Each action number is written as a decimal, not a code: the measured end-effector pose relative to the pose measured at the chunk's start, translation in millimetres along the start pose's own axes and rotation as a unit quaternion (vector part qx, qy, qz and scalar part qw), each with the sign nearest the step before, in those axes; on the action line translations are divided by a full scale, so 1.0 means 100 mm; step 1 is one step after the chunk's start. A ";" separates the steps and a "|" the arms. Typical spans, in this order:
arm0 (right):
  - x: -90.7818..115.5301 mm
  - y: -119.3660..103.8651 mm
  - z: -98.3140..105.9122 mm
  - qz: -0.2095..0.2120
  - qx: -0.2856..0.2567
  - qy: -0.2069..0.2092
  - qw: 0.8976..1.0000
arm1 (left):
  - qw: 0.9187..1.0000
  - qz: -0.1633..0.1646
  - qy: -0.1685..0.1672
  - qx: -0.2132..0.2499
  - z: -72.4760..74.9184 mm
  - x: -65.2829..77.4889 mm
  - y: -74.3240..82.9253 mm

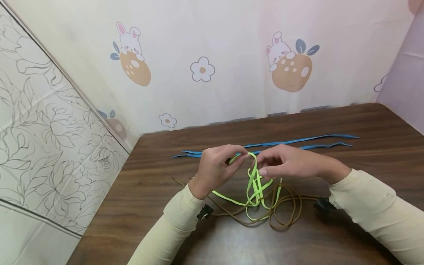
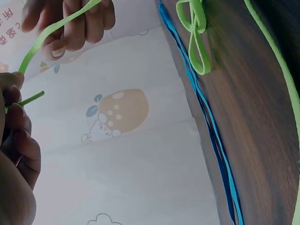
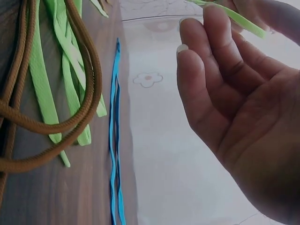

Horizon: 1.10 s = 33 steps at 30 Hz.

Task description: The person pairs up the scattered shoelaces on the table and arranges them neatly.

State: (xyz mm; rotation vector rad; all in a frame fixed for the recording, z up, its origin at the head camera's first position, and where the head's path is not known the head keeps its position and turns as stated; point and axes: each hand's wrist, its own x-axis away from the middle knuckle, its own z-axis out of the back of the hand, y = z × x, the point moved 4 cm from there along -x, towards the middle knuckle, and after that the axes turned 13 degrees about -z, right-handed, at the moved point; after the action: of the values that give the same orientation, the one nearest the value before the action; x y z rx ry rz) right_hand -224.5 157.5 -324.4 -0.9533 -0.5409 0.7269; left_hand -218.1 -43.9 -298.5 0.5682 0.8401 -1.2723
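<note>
Two blue laces [image 1: 298, 140] lie straightened at twelve o'clock; I judge those done. On my feed the left hand [image 1: 215, 167] pinches the green lace [image 1: 253, 173], its heap at six o'clock still looped, so that one looks midway. The right hand [image 1: 291, 162] curves loosely, thumb and fingers apart. Brown cord [image 3: 96, 77], coiled at five o'clock, seems left to do.
</note>
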 end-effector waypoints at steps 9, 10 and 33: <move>0.00 -0.04 -0.03 0.031 0.011 -0.006 0.999 | 1.000 0.001 0.000 -0.008 0.01 -0.02 -0.01; 0.00 -0.04 -0.03 0.033 0.011 -0.007 0.999 | 1.000 0.001 0.000 -0.007 0.01 -0.02 -0.01; -0.05 -0.06 -0.11 0.089 0.012 -0.043 0.995 | 0.999 0.022 0.004 -0.022 0.04 0.01 -0.05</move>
State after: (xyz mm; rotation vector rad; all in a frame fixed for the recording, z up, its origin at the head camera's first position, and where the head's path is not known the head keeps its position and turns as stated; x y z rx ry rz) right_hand -218.6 145.4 -325.0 -0.9594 -0.5251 0.9366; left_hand -221.7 -48.6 -296.3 0.5532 0.8563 -1.2090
